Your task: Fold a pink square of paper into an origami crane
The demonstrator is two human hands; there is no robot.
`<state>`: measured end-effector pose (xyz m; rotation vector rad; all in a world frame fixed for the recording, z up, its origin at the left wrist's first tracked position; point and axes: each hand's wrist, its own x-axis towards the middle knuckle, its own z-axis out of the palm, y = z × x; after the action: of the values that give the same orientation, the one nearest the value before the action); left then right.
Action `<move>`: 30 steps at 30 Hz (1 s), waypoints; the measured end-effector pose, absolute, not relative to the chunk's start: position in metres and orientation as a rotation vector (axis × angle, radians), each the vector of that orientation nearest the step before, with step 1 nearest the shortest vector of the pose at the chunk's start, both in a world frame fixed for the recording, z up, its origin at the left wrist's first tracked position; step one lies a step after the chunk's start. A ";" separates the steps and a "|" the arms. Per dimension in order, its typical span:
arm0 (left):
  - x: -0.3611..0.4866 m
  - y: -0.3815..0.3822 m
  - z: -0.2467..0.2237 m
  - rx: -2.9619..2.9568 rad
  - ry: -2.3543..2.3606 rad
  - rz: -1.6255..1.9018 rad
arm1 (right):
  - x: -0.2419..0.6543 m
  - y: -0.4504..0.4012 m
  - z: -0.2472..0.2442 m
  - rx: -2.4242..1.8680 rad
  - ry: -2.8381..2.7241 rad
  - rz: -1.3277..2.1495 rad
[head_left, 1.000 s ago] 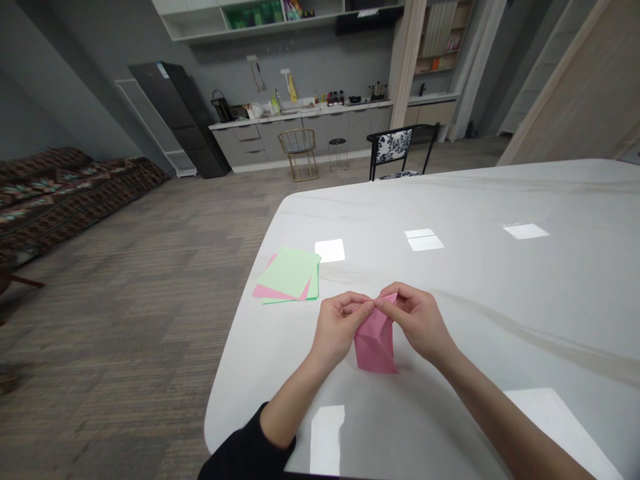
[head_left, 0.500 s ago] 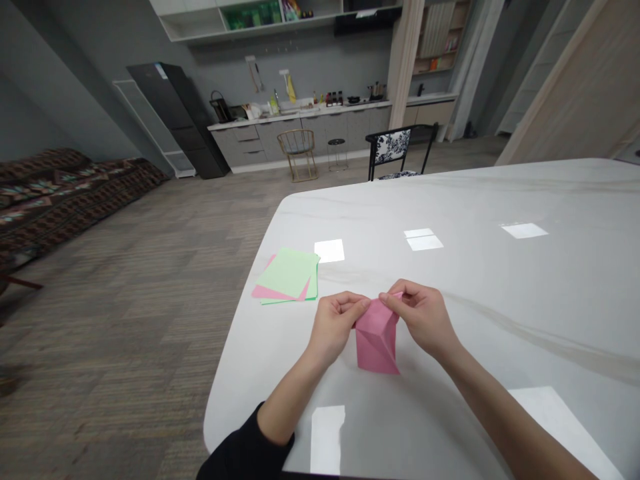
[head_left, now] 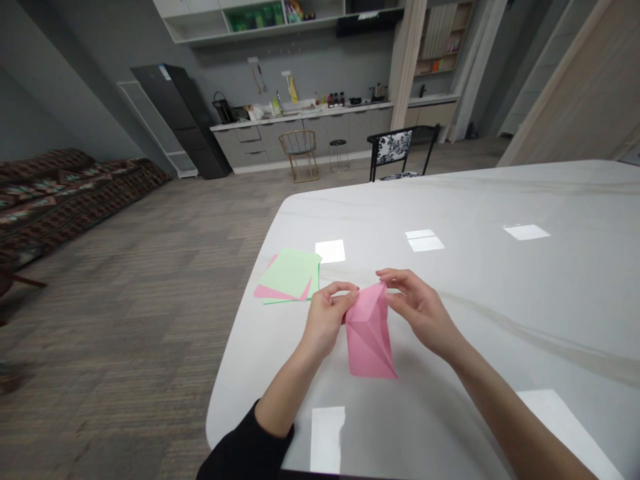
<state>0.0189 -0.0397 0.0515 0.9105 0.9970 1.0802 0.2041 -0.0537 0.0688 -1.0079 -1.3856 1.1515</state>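
A creased sheet of pink paper (head_left: 369,337) is held up over the white table, with folds running across it and its lower right corner pointed. My left hand (head_left: 327,317) pinches its upper left edge between thumb and fingers. At the upper right corner, my right hand (head_left: 417,307) has its thumb and fingers apart, with the fingertips beside the paper's edge. The fingers behind the paper are partly hidden. To the left of my left hand lies a loose stack of green and pink sheets (head_left: 289,272).
The white table (head_left: 480,267) has rounded corners, its left edge just beyond the stack. A black-framed chair (head_left: 395,148) stands at its far side. Farther back are a gold chair (head_left: 299,145), a stool (head_left: 338,143), a kitchen counter and a dark fridge (head_left: 175,113).
My right hand's fingers have spread and moved off the paper's top edge. The paper has shifted slightly left and turned, showing more of its folded face.
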 end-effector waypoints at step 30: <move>0.021 -0.044 0.058 1.194 0.742 0.941 | 0.190 -0.060 0.056 -1.226 -1.310 0.979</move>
<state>0.0213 -0.0441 0.0579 1.1943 0.7419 0.9412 0.1897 -0.0604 0.0561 -1.2257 -1.3097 0.9790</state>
